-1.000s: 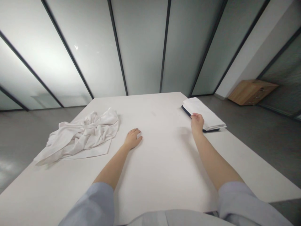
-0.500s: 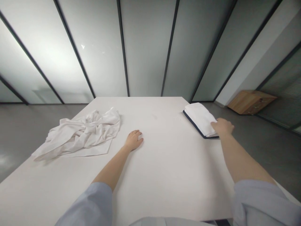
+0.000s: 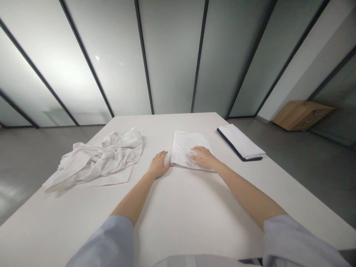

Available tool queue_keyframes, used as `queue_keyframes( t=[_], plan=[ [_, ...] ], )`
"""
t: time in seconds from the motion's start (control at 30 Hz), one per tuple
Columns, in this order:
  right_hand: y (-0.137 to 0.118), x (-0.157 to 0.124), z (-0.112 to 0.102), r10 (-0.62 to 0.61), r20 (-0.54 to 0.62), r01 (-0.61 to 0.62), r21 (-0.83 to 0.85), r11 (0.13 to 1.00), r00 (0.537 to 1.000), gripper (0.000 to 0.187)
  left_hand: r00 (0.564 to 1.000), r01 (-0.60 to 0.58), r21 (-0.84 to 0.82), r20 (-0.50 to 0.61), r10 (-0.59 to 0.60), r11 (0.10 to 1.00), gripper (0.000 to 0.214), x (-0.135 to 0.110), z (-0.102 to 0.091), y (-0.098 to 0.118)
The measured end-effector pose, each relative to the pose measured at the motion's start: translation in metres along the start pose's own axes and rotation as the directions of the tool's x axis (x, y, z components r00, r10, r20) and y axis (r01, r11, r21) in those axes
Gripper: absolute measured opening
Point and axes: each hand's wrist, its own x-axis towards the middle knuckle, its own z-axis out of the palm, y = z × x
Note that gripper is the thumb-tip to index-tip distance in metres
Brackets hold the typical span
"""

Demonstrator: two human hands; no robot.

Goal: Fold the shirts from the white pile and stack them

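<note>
Rests loosely spread right hand on folded white cloth, half-spread left hand at its near corner; apparently positioning it, likely needs even pressure next.

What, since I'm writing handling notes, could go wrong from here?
The folded white cloth under the right hand might wrinkle if pushed sideways. The folded stack at the right edge of the table could slip off if knocked. The crumpled white cloth seems to reach the left edge, so it may slide down if tugged.
</note>
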Motion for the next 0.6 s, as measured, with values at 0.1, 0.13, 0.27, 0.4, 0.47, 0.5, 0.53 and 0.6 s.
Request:
queue_keyframes(
  t=[0.1,0.13,0.27,0.4,0.47,0.5,0.53,0.6],
  plan=[
    [-0.006,-0.005,0.018,0.196,0.044,-0.186,-0.165,0.969,0.980,0.054,0.988,-0.153,-0.016,-0.011,0.153,0.988,0.069,-0.002,-0.001,0.006],
    [-0.009,-0.007,0.022,0.215,0.054,-0.202,-0.186,0.962,0.975,0.056,0.979,-0.205,-0.013,-0.001,0.205,0.979,0.070,-0.003,-0.001,0.009],
    [-0.022,-0.016,0.030,0.116,0.113,-0.097,-0.160,0.982,0.987,0.066,0.946,-0.323,0.057,0.049,0.320,0.945,0.061,-0.005,0.001,0.024],
    [-0.025,-0.014,0.029,-0.023,0.105,0.025,-0.019,1.000,0.994,0.065,0.968,-0.250,0.152,0.072,0.241,0.956,0.044,-0.005,-0.001,0.033],
    [-0.018,-0.008,0.028,-0.073,0.056,0.064,0.161,0.985,0.996,0.052,0.985,-0.169,0.188,0.061,0.160,0.967,0.037,-0.003,-0.002,0.035],
    [-0.012,-0.004,0.026,-0.059,-0.001,0.057,0.267,0.962,0.998,0.047,0.991,-0.129,0.191,0.055,0.120,0.973,0.033,-0.001,-0.002,0.034],
    [-0.005,-0.001,0.024,-0.006,-0.078,0.034,0.367,0.929,0.997,0.044,0.996,-0.087,0.174,0.048,0.080,0.981,0.029,0.000,-0.001,0.033],
    [0.015,0.003,0.021,0.202,-0.284,-0.027,0.518,0.855,0.937,0.042,1.000,0.025,0.061,0.003,-0.025,0.998,0.033,0.004,0.001,0.027]
  ],
)
